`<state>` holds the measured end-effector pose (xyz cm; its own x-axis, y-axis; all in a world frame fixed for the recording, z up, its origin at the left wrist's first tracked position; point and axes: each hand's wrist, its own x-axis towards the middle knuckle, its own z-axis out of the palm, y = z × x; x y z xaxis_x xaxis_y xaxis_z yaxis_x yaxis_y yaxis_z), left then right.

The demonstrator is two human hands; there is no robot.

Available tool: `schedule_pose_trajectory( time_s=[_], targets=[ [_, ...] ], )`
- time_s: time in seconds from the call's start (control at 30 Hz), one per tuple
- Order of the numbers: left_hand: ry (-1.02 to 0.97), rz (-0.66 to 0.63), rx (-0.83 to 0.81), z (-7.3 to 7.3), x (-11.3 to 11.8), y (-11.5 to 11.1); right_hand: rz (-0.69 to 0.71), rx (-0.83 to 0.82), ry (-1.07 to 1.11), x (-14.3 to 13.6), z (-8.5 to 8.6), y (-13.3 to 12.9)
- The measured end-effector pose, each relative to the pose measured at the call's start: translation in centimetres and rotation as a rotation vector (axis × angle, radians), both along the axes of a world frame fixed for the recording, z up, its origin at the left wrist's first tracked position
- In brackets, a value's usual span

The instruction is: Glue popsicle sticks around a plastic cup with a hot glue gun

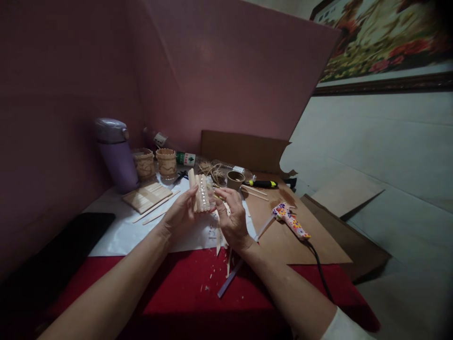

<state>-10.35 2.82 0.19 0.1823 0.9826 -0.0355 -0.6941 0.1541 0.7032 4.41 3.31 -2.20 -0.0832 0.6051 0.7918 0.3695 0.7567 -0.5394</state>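
Observation:
My left hand is closed around a small clear plastic cup, apparently cut from a bottle, with wooden craft sticks standing side by side along its wall. Bare ribbed plastic shows to the right of the sticks. My right hand has its fingers curled at the cup's right side; the fingertips are partly hidden, and they appear to grip its edge. A flower-patterned hot glue gun lies to the right on cardboard, a glue stick reaching out of it. Below the hands lie loose sticks and a translucent glue stick.
Two stick-covered cups stand behind, beside a purple tumbler. A bundle of craft sticks is at left on white paper. Plastic bottles, a raffia tangle, a brown tape roll and a yellow-black cutter lie behind.

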Motion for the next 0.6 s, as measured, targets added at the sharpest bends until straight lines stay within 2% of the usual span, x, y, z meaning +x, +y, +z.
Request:
schedule_pose_trajectory(
  time_s=[0.1,0.2,0.3,0.37,0.43,0.5,0.57,0.6],
  targets=[
    [0.012,0.029,0.012,0.0,0.0,0.1,0.029,-0.043,0.048,-0.2,0.1,0.2],
    [0.052,0.067,0.018,0.2,0.0,0.0,0.054,-0.114,0.093,0.2,1.0,0.6],
    [0.072,0.079,0.019,0.3,0.0,0.0,0.029,-0.183,0.035,2.1,2.6,0.9],
    [0.063,0.064,0.008,0.3,-0.1,0.0,-0.038,-0.222,-0.091,4.5,3.4,1.0],
    [0.035,0.032,-0.013,0.3,-0.2,0.1,-0.173,-0.247,-0.294,7.6,3.7,1.0],
    [-0.003,0.011,-0.033,0.2,-0.3,0.3,-0.404,-0.287,-0.520,11.0,3.3,1.1],
    [-0.038,0.005,-0.039,0.2,-0.3,0.3,-0.618,-0.406,-0.700,14.0,2.5,1.1],
    [-0.052,0.002,-0.039,0.2,-0.2,0.3,-0.670,-0.474,-0.783,15.3,2.0,1.2]
  ],
)
